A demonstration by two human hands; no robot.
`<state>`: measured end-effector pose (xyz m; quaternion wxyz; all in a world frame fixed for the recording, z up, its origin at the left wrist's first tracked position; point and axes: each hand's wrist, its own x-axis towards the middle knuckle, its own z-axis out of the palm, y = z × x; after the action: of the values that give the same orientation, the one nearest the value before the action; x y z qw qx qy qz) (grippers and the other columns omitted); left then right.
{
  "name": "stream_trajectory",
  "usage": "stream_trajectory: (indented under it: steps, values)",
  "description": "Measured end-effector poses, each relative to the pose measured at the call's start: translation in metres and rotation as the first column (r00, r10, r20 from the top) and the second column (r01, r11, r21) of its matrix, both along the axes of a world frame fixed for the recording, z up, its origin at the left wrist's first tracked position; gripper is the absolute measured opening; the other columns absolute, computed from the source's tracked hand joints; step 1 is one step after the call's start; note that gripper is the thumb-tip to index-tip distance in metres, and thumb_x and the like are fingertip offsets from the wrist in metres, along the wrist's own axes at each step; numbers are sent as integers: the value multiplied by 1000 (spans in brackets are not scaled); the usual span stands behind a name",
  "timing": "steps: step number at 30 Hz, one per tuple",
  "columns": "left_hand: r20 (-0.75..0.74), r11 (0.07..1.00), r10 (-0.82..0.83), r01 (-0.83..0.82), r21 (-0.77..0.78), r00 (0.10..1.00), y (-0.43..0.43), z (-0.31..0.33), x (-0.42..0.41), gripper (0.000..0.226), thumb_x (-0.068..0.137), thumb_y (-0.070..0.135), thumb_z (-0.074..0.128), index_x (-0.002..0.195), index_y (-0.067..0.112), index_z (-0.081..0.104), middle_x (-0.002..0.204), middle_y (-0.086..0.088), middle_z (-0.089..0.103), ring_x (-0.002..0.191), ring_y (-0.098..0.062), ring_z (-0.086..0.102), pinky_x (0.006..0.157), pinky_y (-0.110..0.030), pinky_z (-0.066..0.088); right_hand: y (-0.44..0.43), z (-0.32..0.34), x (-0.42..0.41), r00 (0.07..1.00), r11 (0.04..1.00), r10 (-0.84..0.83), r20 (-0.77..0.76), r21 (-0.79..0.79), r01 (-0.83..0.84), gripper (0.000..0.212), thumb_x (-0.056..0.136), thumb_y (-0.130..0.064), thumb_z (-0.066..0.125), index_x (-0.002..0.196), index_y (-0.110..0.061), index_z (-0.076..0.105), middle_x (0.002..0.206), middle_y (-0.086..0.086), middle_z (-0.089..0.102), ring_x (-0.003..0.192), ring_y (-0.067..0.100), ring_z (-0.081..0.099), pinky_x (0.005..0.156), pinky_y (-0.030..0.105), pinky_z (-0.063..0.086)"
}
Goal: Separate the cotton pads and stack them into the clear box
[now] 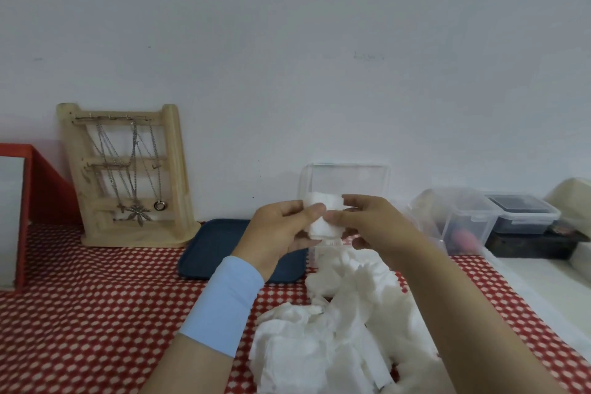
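Observation:
Both my hands hold a small white stack of cotton pads [323, 216] up at mid-frame. My left hand [281, 227], with a light blue wristband, grips its left side; my right hand [367, 224] pinches its right side between thumb and fingers. Behind the pads stands the clear box [345, 179] with its lid raised against the wall; its lower part is hidden by my hands. A loose heap of white cotton pads [345, 323] lies on the red patterned tablecloth below my hands.
A dark blue tray [211, 249] lies left of the heap. A wooden jewellery stand [128, 176] with necklaces stands at the back left beside a red-framed mirror [19, 217]. Lidded plastic containers [499, 217] crowd the right side.

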<state>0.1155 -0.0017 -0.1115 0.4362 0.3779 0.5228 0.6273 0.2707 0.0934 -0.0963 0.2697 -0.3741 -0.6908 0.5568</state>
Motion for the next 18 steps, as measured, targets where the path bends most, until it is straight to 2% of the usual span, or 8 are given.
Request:
stream_trajectory:
  steps: [2, 4, 8, 11, 13, 15, 18]
  values:
    - [-126, 999, 44, -46, -9, 991, 5, 5, -2, 26, 92, 12, 72, 117, 6, 73, 104, -5, 79, 97, -20, 76, 83, -35, 62, 7, 4, 4, 996, 997, 82, 27, -6, -82, 20, 86, -27, 77, 103, -18, 78, 92, 2, 76, 78, 15, 62, 77, 34, 48]
    - [-195, 998, 50, -54, -17, 980, 14, 14, -4, 28, 91, 8, 72, 119, 6, 72, 105, -6, 78, 97, -20, 75, 82, -34, 63, 14, 13, 8, 987, 987, 157, 28, -44, -156, 17, 88, -30, 74, 96, -16, 79, 89, -1, 74, 80, 15, 61, 82, 34, 48]
    - [-356, 999, -14, -5, -54, 934, 37, 36, -3, 34, 90, 9, 74, 123, 15, 67, 104, -8, 76, 92, -21, 76, 80, -35, 63, 36, 30, 12, 982, 987, 158, 104, 15, -160, 29, 89, -27, 76, 105, -4, 74, 93, 6, 78, 81, 18, 68, 77, 33, 52]
    - [-506, 993, -38, -25, -117, 862, 60, 38, -4, 45, 85, 17, 80, 125, 25, 60, 101, 0, 75, 89, -20, 76, 85, -38, 62, 55, 36, 18, 976, 987, 120, 183, 82, -136, 17, 88, -11, 75, 103, -4, 73, 87, 11, 76, 72, 16, 68, 65, 26, 52]
    - [-639, 989, -50, -53, -141, 768, 74, 30, -6, 50, 86, 23, 78, 130, 27, 55, 101, 6, 73, 92, -15, 72, 87, -33, 58, 69, 34, 22, 954, 980, 4, 301, 188, -63, 14, 86, -3, 73, 99, -7, 70, 86, 15, 76, 66, 16, 71, 59, 23, 55]
    - [-777, 982, -71, -92, -163, 626, 84, 20, -6, 45, 91, 27, 71, 133, 29, 55, 111, 9, 68, 100, -10, 65, 87, -25, 48, 82, 26, 23, 883, 950, -142, 448, 312, -5, 16, 84, 1, 70, 97, -8, 67, 81, 15, 76, 68, 20, 75, 60, 27, 60]
    - [-891, 969, -186, -74, -237, 414, 95, 4, -4, 39, 97, 32, 62, 136, 29, 58, 134, 4, 58, 118, -16, 57, 99, -28, 44, 91, 14, 17, 788, 928, -197, 583, 371, -42, 21, 84, -1, 65, 105, -5, 68, 79, 13, 77, 74, 24, 77, 66, 30, 63]
